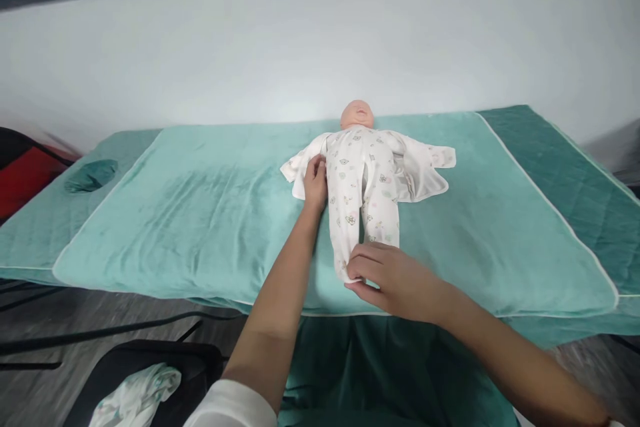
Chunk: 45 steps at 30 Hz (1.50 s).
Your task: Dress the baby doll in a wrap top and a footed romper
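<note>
A baby doll lies on its back on the bed, its head toward the wall. White printed baby trousers cover its front, from just under the chin down past the legs. Beneath them a white baby shirt is spread out, its sleeves reaching to both sides. My left hand rests at the left edge of the trousers, fingers curled, and what they may hold is hidden. Down at the cuffs, my right hand pinches the end of the left-side trouser leg between thumb and fingers.
The bed has a green velvet cover and a face hole at its left end. A white wall rises behind. Below on the left, a crumpled printed cloth lies on a black chair. Something red stands at far left.
</note>
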Available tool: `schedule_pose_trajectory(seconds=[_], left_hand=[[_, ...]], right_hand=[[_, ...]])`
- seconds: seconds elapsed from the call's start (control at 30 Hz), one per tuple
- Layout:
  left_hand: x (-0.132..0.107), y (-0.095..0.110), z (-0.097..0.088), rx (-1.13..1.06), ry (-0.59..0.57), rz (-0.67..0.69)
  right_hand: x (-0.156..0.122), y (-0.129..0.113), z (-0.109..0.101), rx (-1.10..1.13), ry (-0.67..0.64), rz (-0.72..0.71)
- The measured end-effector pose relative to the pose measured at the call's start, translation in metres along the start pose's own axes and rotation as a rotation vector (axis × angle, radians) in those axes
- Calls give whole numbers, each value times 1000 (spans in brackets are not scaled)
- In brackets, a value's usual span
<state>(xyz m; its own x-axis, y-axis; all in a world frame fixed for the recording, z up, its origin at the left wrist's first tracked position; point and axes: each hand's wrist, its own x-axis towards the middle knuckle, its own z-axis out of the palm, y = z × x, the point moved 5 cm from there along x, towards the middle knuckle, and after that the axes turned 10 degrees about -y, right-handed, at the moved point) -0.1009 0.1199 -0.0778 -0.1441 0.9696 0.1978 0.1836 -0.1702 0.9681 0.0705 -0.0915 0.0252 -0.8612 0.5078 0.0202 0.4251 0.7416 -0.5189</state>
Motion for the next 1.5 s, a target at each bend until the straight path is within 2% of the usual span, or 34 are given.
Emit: schedule_pose_trajectory(seconds=[0.13,0.2,0.27,0.33,0.37,0.43,0.47,0.5,0.53,0.6,0.7,0.93,1.17,1.3,1.4,1.5], left_hand=[[-1,-1,3,-43,-59,19],[-1,-4,6,-15,-84,-7],[0,-4,8,31,-90,-7],[-1,-2,9,97,-74,-15],[-2,-1,9,132,-61,-30],[-5,2,10,197,-48,-66],[-6,4,10,217,-49,-75],[-7,6,11,230,-57,-74],[-8,8,12,237,-65,-67],[-9,10,12,244,-76,-54],[-8,6,13,267,-82,-38],[-4,-5,13,254,-106,-1],[-6,5,15,258,-185,124],[-11,12,20,251,-269,205],[-13,11,24,207,-324,142],[-13,8,27,176,-333,86]], right_hand=[[2,4,18,-165,-115,-38],[0,9,17,-124,-116,-49],[-2,22,6,21,-40,-30],[-5,53,-14,152,157,70],[-7,76,-25,167,305,161],[-13,126,-42,54,596,404],[-14,150,-45,-12,664,500],[-13,171,-45,-80,673,562],[-9,188,-43,-149,612,586],[0,208,-32,-275,431,545],[4,210,-20,-360,289,473],[2,199,-13,-410,212,421],[4,203,-13,-335,224,428],[-2,201,-17,-81,288,333],[-9,200,-22,150,386,233],[-13,200,-25,206,470,199]])
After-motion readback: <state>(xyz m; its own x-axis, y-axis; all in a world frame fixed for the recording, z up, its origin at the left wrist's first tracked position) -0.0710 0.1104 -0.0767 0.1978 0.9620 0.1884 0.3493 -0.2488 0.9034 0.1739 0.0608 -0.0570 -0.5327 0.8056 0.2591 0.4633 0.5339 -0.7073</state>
